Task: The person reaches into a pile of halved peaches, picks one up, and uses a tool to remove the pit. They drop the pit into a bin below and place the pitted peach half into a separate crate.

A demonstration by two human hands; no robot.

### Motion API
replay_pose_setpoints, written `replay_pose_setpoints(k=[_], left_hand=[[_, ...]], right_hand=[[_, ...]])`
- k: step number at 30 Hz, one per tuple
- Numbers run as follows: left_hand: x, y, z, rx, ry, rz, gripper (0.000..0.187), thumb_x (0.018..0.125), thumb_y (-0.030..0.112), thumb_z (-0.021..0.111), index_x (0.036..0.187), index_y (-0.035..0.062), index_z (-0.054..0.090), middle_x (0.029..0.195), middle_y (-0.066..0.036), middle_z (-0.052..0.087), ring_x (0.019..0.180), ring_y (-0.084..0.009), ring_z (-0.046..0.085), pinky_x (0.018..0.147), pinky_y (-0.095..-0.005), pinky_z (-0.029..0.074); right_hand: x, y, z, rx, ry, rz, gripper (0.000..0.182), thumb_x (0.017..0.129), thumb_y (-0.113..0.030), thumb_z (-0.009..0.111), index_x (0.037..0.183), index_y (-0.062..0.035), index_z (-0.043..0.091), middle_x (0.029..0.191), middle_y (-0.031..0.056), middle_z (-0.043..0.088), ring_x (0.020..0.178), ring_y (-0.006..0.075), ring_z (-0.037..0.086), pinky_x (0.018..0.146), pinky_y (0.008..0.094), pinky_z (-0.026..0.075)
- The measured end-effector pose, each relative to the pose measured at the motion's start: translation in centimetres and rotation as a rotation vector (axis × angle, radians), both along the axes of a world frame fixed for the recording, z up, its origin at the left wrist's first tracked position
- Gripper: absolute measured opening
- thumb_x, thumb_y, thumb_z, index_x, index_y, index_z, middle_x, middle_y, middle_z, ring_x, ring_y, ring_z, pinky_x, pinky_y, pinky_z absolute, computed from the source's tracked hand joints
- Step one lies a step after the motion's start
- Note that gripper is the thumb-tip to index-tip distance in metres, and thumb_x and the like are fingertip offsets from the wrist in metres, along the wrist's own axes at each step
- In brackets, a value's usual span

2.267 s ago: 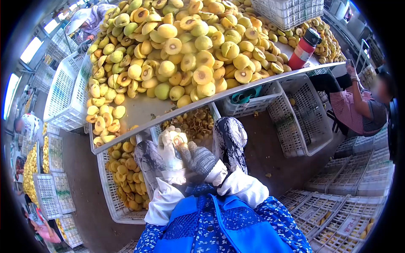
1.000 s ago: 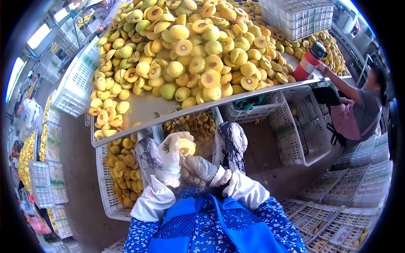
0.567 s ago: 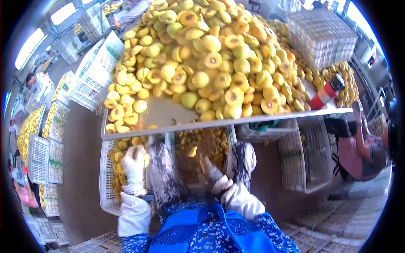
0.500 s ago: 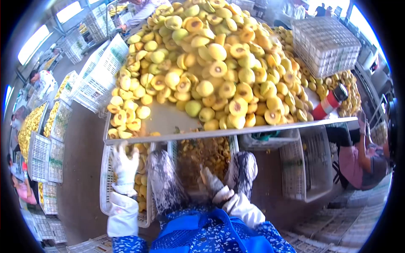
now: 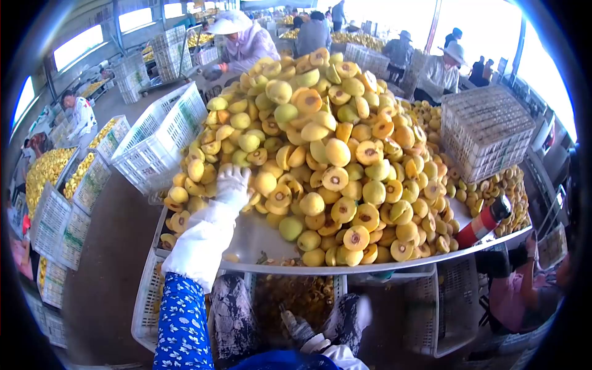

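My left hand [image 5: 234, 185], in a white glove, reaches onto the left side of a big heap of halved yellow fruit [image 5: 336, 157]. Its fingers are spread against the fruit and hold no piece that I can make out. The heap lies on a metal table [image 5: 265, 240]. Low between my knees is my right hand [image 5: 299, 330], gloved, over a crate of brown and yellow scraps [image 5: 296, 293]. Its fingers look closed round something small that I cannot make out.
An upturned white crate [image 5: 487, 129] sits on the table's right, near a red and black flask [image 5: 484, 223]. White crates [image 5: 157, 139] stand at the left. Across the table, a person in a wide hat [image 5: 246, 46] works; another person sits at far right [image 5: 524, 296].
My left hand has gone from over the crate below the table up and forward onto the fruit. The view has tilted up. My right hand stays low between the knees.
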State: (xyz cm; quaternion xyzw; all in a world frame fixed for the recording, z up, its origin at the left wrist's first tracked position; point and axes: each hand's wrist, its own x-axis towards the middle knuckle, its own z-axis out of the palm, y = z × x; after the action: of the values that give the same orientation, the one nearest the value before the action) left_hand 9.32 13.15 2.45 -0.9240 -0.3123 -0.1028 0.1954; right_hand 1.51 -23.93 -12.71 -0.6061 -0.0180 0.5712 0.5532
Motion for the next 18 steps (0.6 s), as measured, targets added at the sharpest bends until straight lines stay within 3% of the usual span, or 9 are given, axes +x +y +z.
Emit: replay_pose_setpoints(k=[3,6,9,11,12,13,14,16,18], left_hand=[[0.4,-0.8,-0.1,-0.241,0.237,0.066,0.063,0.076,0.037,0.062,0.128,0.0135,0.035,0.113,-0.012,0.052,0.098,-0.0253,0.056,0.080,-0.0380,0.044],[-2.2,-1.9,0.1,-0.375,0.038,0.005,0.072,0.074,0.034,0.067,0.132,0.0071,0.034,0.110,-0.015,0.057,0.093,-0.0218,0.061,0.076,-0.0370,0.049],[-5.0,-2.5,-1.2,-1.082,-0.371,-0.002,0.067,0.070,0.029,0.073,0.126,0.0115,0.042,0.099,-0.012,0.062,0.085,-0.0277,0.064,0.071,-0.0356,0.052],[-7.5,-8.2,0.7,-1.628,-1.021,0.007,0.047,0.078,0.010,0.068,0.118,0.0085,0.044,0.090,-0.012,0.060,0.058,-0.0224,0.063,0.048,-0.0281,0.054],[-9.3,-9.7,1.0,-1.782,-1.069,-0.039,0.044,0.080,0.009,0.066,0.117,0.0071,0.043,0.090,-0.012,0.060,0.065,-0.0242,0.064,0.052,-0.0301,0.055],[-10.9,-11.2,1.1,-1.938,-1.116,-0.079,0.041,0.081,0.008,0.065,0.116,0.0057,0.043,0.090,-0.013,0.060,0.071,-0.0260,0.065,0.055,-0.0322,0.057],[-12.2,-13.4,1.0,-1.961,-1.159,-0.074,0.039,0.082,0.010,0.064,0.115,0.0043,0.044,0.091,-0.013,0.060,0.075,-0.0276,0.065,0.057,-0.0342,0.057],[-13.8,-15.6,-0.7,-2.098,-1.239,-0.084,0.034,0.085,0.020,0.061,0.111,0.0013,0.048,0.092,-0.015,0.061,0.078,-0.0319,0.065,0.063,-0.0394,0.057],[-14.6,-17.7,-2.2,-2.244,-1.340,-0.103,0.035,0.085,0.026,0.060,0.107,0.0004,0.052,0.092,-0.016,0.062,0.079,-0.0325,0.064,0.065,-0.0406,0.056]], right_hand=[[0.0,-0.3,-0.1,-0.002,0.062,0.064,0.041,0.086,-0.052,0.053,0.072,-0.0137,0.058,0.055,-0.0024,0.049,0.048,0.0111,0.045,0.045,0.0270,0.035],[-0.4,-0.6,-0.8,0.095,0.002,-0.017,0.038,0.086,-0.050,0.054,0.080,-0.0133,0.059,0.057,-0.0037,0.049,0.047,0.0099,0.044,0.044,0.0260,0.034],[-0.3,-1.8,-0.1,0.186,-0.183,0.033,0.033,0.089,-0.044,0.053,0.088,-0.0116,0.060,0.060,-0.0029,0.051,0.048,0.0087,0.046,0.043,0.0238,0.035],[-0.5,-1.7,3.2,0.253,-0.182,-0.068,0.030,0.091,-0.041,0.052,0.086,-0.0126,0.059,0.064,-0.0050,0.050,0.050,0.0072,0.045,0.042,0.0235,0.035],[-0.4,-1.8,5.6,0.278,-0.200,-0.071,0.030,0.092,-0.040,0.051,0.085,-0.0118,0.058,0.064,-0.0060,0.048,0.051,0.0063,0.043,0.044,0.0227,0.035],[-0.4,-1.6,6.4,0.381,-0.483,-0.062,0.026,0.093,-0.034,0.051,0.085,-0.0106,0.058,0.064,-0.0069,0.047,0.054,0.0050,0.042,0.048,0.0207,0.035],[0.2,-1.3,3.0,0.475,-0.604,-0.036,0.021,0.094,-0.027,0.050,0.085,-0.0093,0.057,0.065,-0.0068,0.047,0.057,0.0043,0.040,0.050,0.0196,0.034],[0.3,-1.0,9.0,0.485,-0.473,-0.048,0.022,0.094,-0.020,0.050,0.088,-0.0012,0.059,0.068,0.0070,0.058,0.063,0.0096,0.047,0.057,0.0283,0.042],[0.2,-0.4,10.5,0.516,-0.746,-0.072,0.024,0.094,-0.023,0.048,0.087,-0.0021,0.057,0.066,0.0124,0.055,0.061,0.0175,0.050,0.055,0.0321,0.042]])
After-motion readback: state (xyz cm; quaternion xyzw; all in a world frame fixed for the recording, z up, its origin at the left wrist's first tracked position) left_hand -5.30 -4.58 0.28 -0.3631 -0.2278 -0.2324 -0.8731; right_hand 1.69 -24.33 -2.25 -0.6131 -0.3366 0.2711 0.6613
